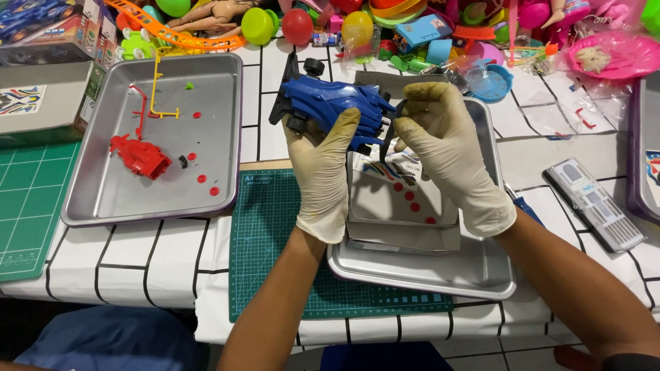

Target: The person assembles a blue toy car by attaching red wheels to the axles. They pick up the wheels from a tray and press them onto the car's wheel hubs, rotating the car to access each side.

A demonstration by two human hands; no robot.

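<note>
Both hands (385,148) hold a blue toy car (330,106); left tray (220,89) holds red parts (141,156).

Blue toy car body (328,104), tilted, held aloft

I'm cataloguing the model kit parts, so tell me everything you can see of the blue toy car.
The blue car is a glossy plastic model body with sharp, angular fins and black wheels, one showing at its upper rear and another low on its left side. It is held in the air, tilted, above the green mat and the edge of the right-hand metal tray. The gloved left hand grips it from below; the gloved right hand pinches a thin dark piece at its front end. Its underside is hidden.
</note>
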